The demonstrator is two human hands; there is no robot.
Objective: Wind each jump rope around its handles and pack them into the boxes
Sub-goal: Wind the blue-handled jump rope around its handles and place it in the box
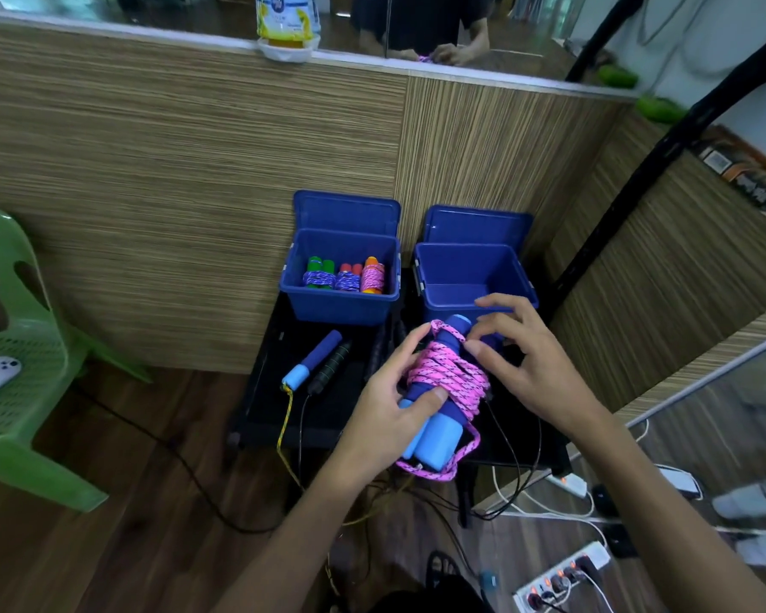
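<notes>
Left hand (394, 391): grips the pair of blue handles (434, 418), thumb pressed across them.
Right hand (518, 360): fingers curled at the top of the bundle, pinching the pink rope (449, 373) wound round the handles.
Bundle: held just above the black bench (284, 418), in front of the right box (474, 280).
Boxes: two, blue, lids up; the right one shows nothing inside.
Left box (341, 298): three wound ropes (346, 276) side by side.
Loose on bench: two handles (319, 362), one blue, one black.
</notes>
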